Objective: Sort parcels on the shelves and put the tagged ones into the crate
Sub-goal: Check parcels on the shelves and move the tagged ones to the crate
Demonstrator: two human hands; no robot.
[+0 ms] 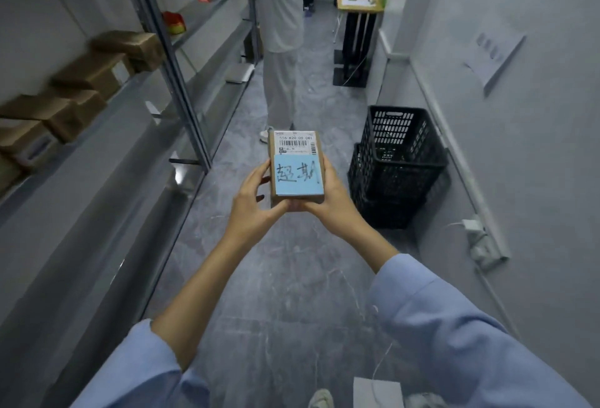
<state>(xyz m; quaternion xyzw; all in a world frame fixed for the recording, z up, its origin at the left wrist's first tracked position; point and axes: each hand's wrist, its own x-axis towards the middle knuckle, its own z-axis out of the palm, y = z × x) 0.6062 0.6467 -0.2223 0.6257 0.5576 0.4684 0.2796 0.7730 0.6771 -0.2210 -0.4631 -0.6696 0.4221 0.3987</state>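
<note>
While clasping the small brown cardboard parcel (292, 148) with blue handwritten tag (298, 177) by its near edges in curled left hand (251, 203) and right hand (328, 203), over the grey floor (276, 277) left of the black lattice plastic crate (399, 154), treat as probably light and stiff, gripping the sides.

Tagged parcel (296, 167) in both hands — left hand (251, 204), right hand (331, 201) — beside black crate (401, 161)

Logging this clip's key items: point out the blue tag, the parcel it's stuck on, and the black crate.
blue tag (298, 177): head view, centre of the handwritten note.
parcel (293, 144): head view, printed label at its far end.
black crate (394, 128): head view, far mesh wall.
</note>
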